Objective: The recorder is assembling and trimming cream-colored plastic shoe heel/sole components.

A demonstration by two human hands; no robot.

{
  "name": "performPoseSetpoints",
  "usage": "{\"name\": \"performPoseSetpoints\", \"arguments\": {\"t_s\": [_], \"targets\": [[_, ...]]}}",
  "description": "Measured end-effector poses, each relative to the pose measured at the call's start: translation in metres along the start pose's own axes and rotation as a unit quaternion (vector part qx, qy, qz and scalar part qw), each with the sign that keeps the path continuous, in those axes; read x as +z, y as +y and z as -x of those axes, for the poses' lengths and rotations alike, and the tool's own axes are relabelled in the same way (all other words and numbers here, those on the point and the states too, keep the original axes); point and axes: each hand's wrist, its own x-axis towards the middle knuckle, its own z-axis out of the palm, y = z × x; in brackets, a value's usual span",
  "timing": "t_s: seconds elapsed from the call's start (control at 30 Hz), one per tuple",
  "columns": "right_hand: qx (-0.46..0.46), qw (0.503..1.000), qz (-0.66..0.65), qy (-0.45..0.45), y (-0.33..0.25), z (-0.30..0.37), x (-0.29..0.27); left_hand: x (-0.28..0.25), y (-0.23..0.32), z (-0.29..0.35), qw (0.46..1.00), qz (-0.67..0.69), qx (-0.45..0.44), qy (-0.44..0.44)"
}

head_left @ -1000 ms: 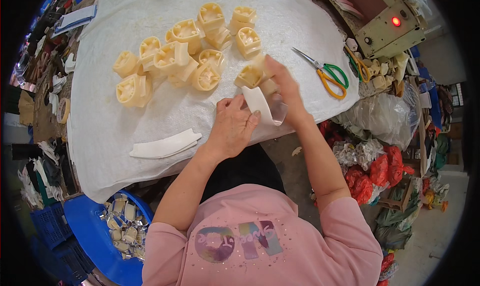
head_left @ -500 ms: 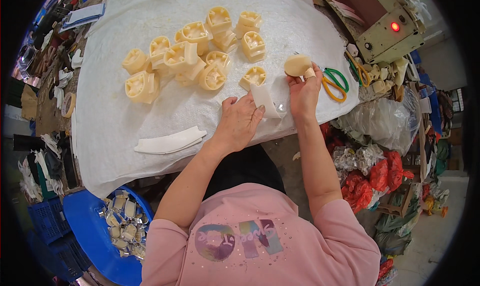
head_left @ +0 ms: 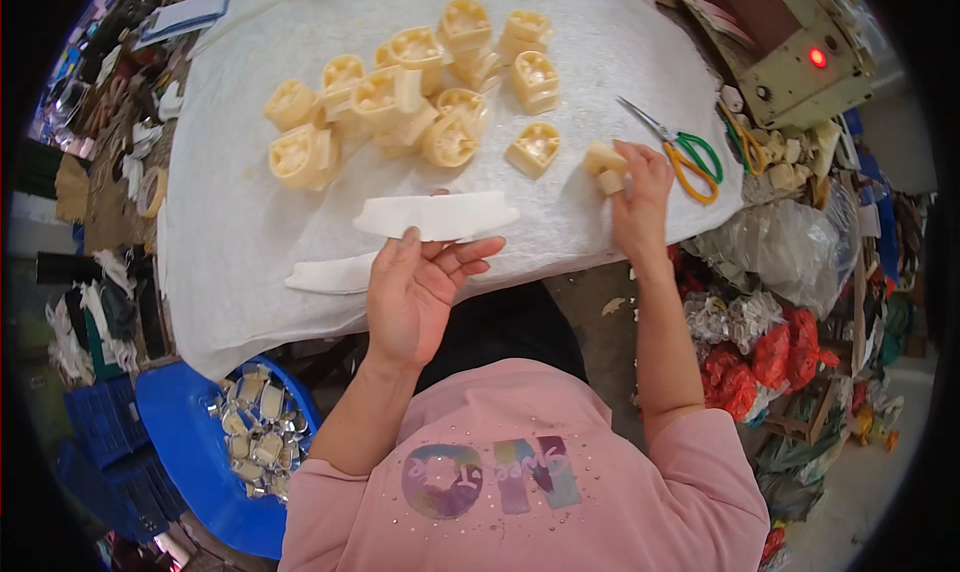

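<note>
My left hand is turned palm up over the near part of the table. Between thumb and fingers it pinches a curved white strip, spread out lengthwise. Partly beneath lies another such strip on the cloth. My right hand grips a small cream-coloured moulded piece, slightly blurred, above the cloth; a pale band wraps one of its fingers. Just right of this hand lie scissors with green and orange handles. A single hollow cream moulded piece sits between my hands.
Several more cream moulded pieces are heaped at the far middle of the white cloth. A metal box with a red lamp stands far right. Lower left, a blue tub holds shiny small parts. Red bags lie right of the table.
My left hand has moved left and turned palm up, bringing the white strip away from my right hand. My right hand has turned over with the cream piece, uncovering the scissors' blades.
</note>
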Motion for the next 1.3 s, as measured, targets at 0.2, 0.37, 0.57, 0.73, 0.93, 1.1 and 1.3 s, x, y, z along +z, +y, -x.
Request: {"name": "performPoseSetpoints", "arguments": {"t_s": [0.2,0.37,0.57,0.73,0.93,1.1,1.3], "targets": [[0.041,0.962,-0.267,0.026,-0.072,0.001,-0.03,-0.029,-0.001,0.02,0.995,-0.094,0.023,-0.001],[-0.1,0.843,-0.528,-0.038,-0.137,0.018,-0.022,-0.014,-0.013,0.025,0.98,-0.125,0.133,0.082],[-0.157,0.851,-0.501,-0.013,-0.161,0.035,0.005,-0.005,-0.004,0.039,0.996,0.002,0.069,0.055],[-0.221,0.855,-0.469,0.011,-0.163,0.034,0.01,-0.008,0.001,0.043,0.997,0.003,0.082,0.007],[-0.218,0.853,-0.475,0.012,-0.16,0.036,0.012,-0.005,0.0,0.044,0.996,-0.005,0.084,0.004],[-0.219,0.853,-0.474,0.009,-0.159,0.033,0.009,-0.009,-0.003,0.046,0.995,-0.02,0.093,-0.018],[-0.223,0.875,-0.43,0.009,-0.155,0.034,0.007,-0.002,-0.003,0.048,0.994,-0.043,0.097,0.003]]}}
